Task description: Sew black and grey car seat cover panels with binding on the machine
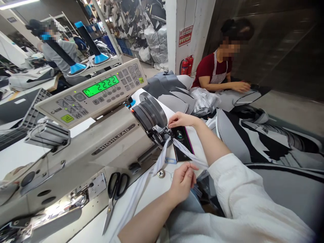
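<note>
My right hand [182, 119] is at the handwheel end of a Highlead sewing machine [111, 143]. Its fingertips are pinched together at a small metal mechanism [162, 133] below the black handwheel [153, 111]; what they grip is too small to make out. Lower down, my left hand [182, 182] is closed above the table edge, thumb pressed against the fingers. A thin thread shows near it, but I cannot tell what it holds. A pale striped fabric strip [144, 180] hangs from the mechanism in two lengths. Close by lie a bobbin [161, 173] and a phone [182, 143].
Black-handled scissors [113, 194] rest left of the strip. A control panel [93, 91] with a green display sits above the machine. Grey cut pieces [233, 135] are piled at right. One co-worker [215, 71] sits beyond them; another person [59, 50] is at far left.
</note>
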{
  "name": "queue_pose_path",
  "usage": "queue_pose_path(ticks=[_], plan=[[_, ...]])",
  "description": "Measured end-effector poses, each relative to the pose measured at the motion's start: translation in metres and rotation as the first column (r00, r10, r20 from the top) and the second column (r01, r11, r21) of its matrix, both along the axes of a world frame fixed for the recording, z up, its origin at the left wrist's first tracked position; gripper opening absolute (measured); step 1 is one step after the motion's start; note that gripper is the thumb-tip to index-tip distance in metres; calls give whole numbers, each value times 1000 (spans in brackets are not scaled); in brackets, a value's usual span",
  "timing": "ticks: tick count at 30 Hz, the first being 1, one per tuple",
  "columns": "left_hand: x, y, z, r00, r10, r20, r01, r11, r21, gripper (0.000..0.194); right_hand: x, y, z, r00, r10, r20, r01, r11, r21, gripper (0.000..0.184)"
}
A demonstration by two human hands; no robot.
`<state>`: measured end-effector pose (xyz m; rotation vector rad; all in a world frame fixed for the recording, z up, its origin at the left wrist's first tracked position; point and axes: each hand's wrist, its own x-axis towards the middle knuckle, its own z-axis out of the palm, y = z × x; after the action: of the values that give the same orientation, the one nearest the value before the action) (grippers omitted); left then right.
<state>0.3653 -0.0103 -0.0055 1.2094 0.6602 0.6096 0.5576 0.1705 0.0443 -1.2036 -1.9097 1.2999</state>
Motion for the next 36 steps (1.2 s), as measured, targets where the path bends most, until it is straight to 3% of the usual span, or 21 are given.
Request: queue_pose_path(ticks=[9,15,19,22,25,28,30,33,36], plan=[[-1,-1,1,1000,-5,-12,5,1000,11,46,-6,-1,3,998,-40,-54,40,999,-2,42],[-1,0,1,1000,-3,-6,3,1000,19,44,-10,8,-8,978,-188,93,178,979,103,42],[-2,1,1,1000,1,4,-1,1000,15,44,4,5,-5,982,-73,175,71,997,17,37],[-2,1,1,1000,11,26,-11,1000,-2,44,8,-1,3,988,63,143,-58,997,-44,39],[-1,1,1,997,35,68,-32,999,-37,43,-2,-1,3,989,-58,136,53,998,43,42],[0,1,1,993,49,103,-41,996,-78,44,-11,3,-3,959,-202,200,181,976,119,33],[0,1,1,993,53,108,-43,995,-87,45,-9,4,-4,964,-137,229,123,990,75,27],[1,0,2,994,54,90,-46,995,-89,46,-3,2,0,980,-33,197,28,999,28,35],[1,0,2,996,49,78,-41,994,-98,47,-3,1,3,970,-149,190,135,987,87,40]])
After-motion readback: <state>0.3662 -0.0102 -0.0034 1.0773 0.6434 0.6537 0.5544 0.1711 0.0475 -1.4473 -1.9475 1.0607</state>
